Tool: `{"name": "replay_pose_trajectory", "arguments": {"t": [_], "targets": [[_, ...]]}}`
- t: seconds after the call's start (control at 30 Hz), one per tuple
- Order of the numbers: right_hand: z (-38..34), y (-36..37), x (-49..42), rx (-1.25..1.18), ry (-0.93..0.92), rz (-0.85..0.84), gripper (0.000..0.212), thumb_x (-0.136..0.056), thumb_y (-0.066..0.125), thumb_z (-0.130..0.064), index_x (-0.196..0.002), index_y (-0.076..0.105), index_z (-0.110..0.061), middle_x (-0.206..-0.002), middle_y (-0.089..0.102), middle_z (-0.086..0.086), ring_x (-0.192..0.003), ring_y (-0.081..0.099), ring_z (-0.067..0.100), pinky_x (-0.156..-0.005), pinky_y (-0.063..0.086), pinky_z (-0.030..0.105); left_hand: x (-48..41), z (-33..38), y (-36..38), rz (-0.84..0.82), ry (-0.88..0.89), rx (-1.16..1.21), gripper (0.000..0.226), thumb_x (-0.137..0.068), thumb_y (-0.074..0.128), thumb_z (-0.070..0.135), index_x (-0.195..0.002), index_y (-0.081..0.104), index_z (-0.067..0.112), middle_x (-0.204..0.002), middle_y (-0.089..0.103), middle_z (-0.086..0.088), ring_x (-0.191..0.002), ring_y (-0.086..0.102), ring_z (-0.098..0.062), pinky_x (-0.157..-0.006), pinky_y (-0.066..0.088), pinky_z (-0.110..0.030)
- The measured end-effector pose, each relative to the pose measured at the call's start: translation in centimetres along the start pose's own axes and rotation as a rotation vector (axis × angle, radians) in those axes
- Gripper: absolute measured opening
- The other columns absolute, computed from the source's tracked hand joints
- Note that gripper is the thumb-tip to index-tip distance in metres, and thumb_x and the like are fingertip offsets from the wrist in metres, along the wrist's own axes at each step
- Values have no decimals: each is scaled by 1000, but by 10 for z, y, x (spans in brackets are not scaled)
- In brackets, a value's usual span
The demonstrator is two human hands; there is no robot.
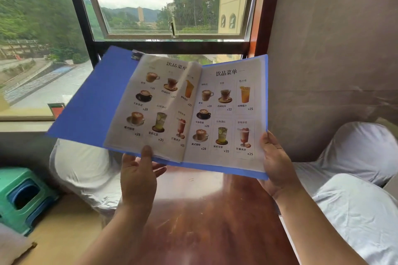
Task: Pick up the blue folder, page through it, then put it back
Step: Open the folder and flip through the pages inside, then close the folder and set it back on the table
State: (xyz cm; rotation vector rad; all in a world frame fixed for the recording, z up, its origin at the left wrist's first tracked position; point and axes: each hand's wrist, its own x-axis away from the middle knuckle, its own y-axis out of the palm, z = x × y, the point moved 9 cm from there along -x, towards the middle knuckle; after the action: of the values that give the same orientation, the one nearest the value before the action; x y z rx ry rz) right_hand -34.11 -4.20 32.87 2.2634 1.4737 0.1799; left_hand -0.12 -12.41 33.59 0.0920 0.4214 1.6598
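Note:
The blue folder is held open in the air in front of the window, above a reddish wooden table. Its plastic sleeves show drink menu pages with pictures of coffees and juices. My left hand holds the lower edge of the left-hand pages, thumb on top of the sleeves and fingers beneath. My right hand grips the folder's lower right corner, thumb on the right page. The blue front cover lies spread out to the left.
A large window with a dark frame stands right behind the folder. White pillows or covered seats lie at left and right. Stacked green and blue plastic stools stand at lower left. A grey wall rises on the right.

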Motion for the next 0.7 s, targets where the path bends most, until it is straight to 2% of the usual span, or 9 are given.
{"name": "replay_pose_trajectory", "arguments": {"t": [0.1,0.2,0.3,0.37,0.4,0.47,0.53,0.63,0.7], "targets": [[0,3,0,-15,-5,-19,44,-104,56,-45,-144,63,-28,-140,71,17,-125,70,41,-89,63,60,6,9,6,-31,132,-131,10,-108,55,30,-113,63,33,-111,78,-5,-83,79,-17,-62,65,-28],[0,10,0,-53,10,-15,41,-110,48,-36,-144,63,-19,-137,72,19,-123,71,42,-87,65,58,11,11,16,-155,192,-283,22,-97,58,57,-114,67,47,-115,78,12,-104,76,-16,-77,65,-38],[-3,22,1,12,5,-16,34,-115,43,-29,-136,68,-20,-125,80,10,-110,78,31,-82,68,50,15,5,31,-371,273,-627,88,-68,76,69,-147,52,39,-135,68,8,-109,72,-22,-83,61,-40],[-4,26,2,52,5,-14,32,-115,44,-21,-121,75,-29,-107,84,-4,-92,82,15,-71,68,33,20,-1,42,-509,257,-595,126,-55,85,58,-163,25,32,-156,51,11,-128,64,-19,-98,58,-39],[-1,27,3,30,26,-42,34,-114,44,-19,-118,76,-31,-102,83,-5,-86,81,15,-67,67,33,20,0,43,-522,248,-538,129,-57,85,62,-164,23,27,-156,50,9,-134,59,-14,-106,53,-40],[5,34,7,-48,72,-108,34,-115,44,-21,-124,76,-28,-103,81,-1,-86,79,23,-71,67,39,10,-1,38,-452,140,-343,107,-68,79,70,-154,42,20,-141,67,-2,-127,66,-19,-108,53,-49],[7,38,10,-47,92,-138,36,-114,43,-35,-135,71,-27,-118,79,6,-100,77,32,-82,64,46,-3,-10,31,-364,8,-213,70,-76,78,61,-130,65,18,-118,79,-8,-108,75,-32,-95,59,-59],[5,49,12,13,111,-224,59,-109,38,-59,-149,60,-20,-145,68,16,-129,67,41,-95,60,55,-10,-11,25,-308,18,-176,27,-90,76,41,-108,71,22,-104,82,-2,-94,79,-27,-72,66,-38],[0,46,8,53,69,-204,44,-109,53,-43,-141,66,-15,-140,72,19,-124,70,43,-90,63,51,-12,-10,23,-296,30,-156,9,-96,73,30,-103,70,25,-101,82,2,-88,79,-20,-66,63,-27]]}}
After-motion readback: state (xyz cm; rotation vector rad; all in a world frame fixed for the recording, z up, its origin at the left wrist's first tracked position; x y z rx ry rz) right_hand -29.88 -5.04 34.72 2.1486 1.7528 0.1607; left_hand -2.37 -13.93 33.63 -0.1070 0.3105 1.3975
